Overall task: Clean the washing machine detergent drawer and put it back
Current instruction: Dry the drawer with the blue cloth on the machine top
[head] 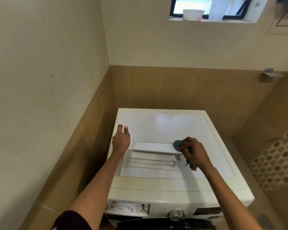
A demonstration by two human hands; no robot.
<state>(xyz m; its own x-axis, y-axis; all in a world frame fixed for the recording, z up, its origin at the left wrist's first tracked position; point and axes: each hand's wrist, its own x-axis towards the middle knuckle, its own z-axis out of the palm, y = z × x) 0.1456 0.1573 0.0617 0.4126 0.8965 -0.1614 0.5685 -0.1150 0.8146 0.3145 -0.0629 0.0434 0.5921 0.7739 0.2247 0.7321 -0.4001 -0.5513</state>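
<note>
At the right end of the drawer (153, 147), the right hand (194, 152) clutches a cloth (177, 144), covering that corner. The left hand (121, 141) faces away, its grip unclear.

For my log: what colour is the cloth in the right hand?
Dark teal-grey cloth, gripped by the right hand against the detergent drawer; head view.

Cloth (177, 144) partly hidden, seemingly bunched
</note>
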